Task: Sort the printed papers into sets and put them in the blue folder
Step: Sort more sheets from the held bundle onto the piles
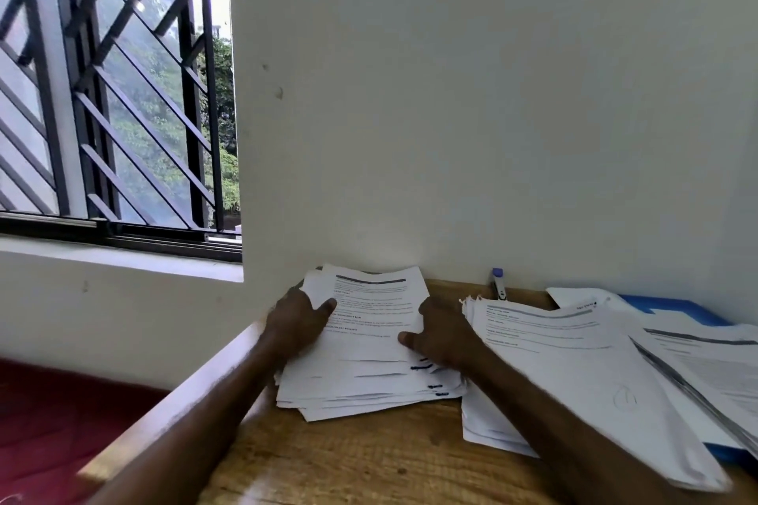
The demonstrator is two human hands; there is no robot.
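Observation:
A fanned stack of printed papers (371,344) lies on the wooden desk near the wall. My left hand (297,324) grips its left edge with the thumb on top. My right hand (441,334) holds its right edge, thumb pressed on the top sheet. A second pile of printed papers (574,365) spreads to the right, and further sheets (713,365) overlap it at the far right. The blue folder (676,310) lies under those piles, with only its far corner and a strip near the desk's right edge showing.
A marker pen with a blue cap (498,284) leans by the wall behind the piles. The wooden desk (369,459) has bare surface in front. A barred window (123,94) is at the left, above a red floor (61,414).

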